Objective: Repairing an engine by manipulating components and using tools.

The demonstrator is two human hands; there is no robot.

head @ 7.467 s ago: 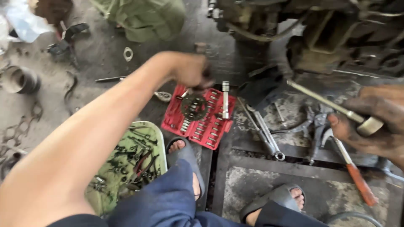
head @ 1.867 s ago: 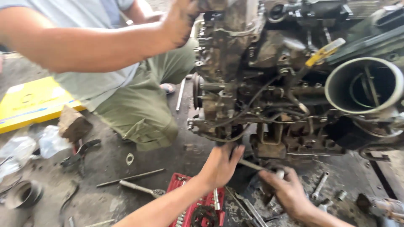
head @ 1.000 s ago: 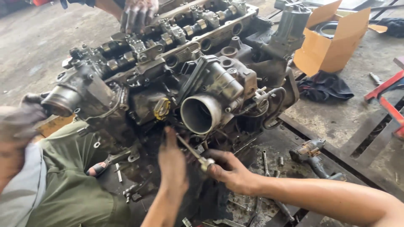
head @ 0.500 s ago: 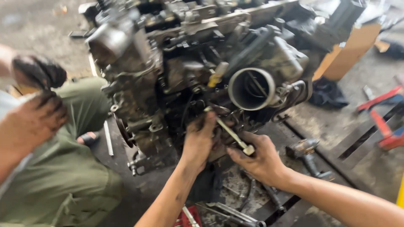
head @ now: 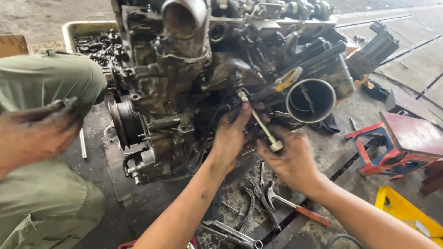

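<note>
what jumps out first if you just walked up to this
A big grimy engine fills the upper middle, its round open intake gaping at the right. Below it, the left hand and right hand work a long metal socket tool against the block, with pliers on the floor beneath.

The left hand's fingertips vanish inside the engine; its top is cropped.

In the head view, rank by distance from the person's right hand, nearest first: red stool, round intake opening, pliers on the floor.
From the right hand:
1. Pliers, just below on the floor.
2. Round intake opening, above on the engine.
3. Red stool, far right.
</note>
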